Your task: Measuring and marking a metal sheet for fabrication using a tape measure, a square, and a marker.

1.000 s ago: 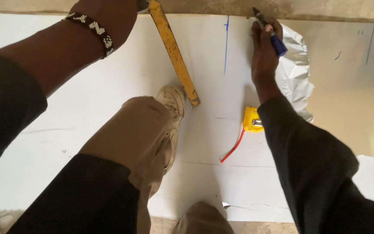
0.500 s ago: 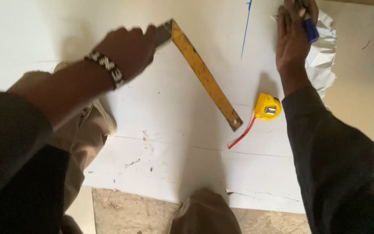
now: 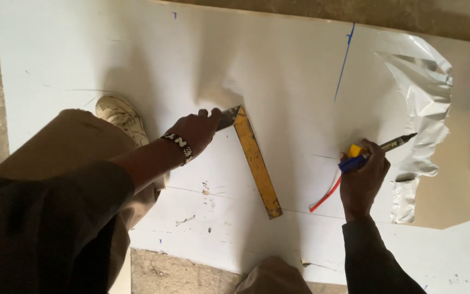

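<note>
My left hand, with a beaded bracelet on the wrist, grips the metal end of a yellow try square that lies on a large white board. My right hand holds a dark marker with a blue cap end, its tip pointing right. Under that hand a yellow tape measure shows partly, with its red strap trailing down-left. A blue line is drawn on the board above.
Peeled-back shiny protective film is crumpled at the board's right side. My shoe and bent knee rest on the board at left. Bare ground shows below the board's near edge.
The view has shifted. My left hand has drawn the square toward me and to the left. My right hand has come down from the blue line to the tape measure.
</note>
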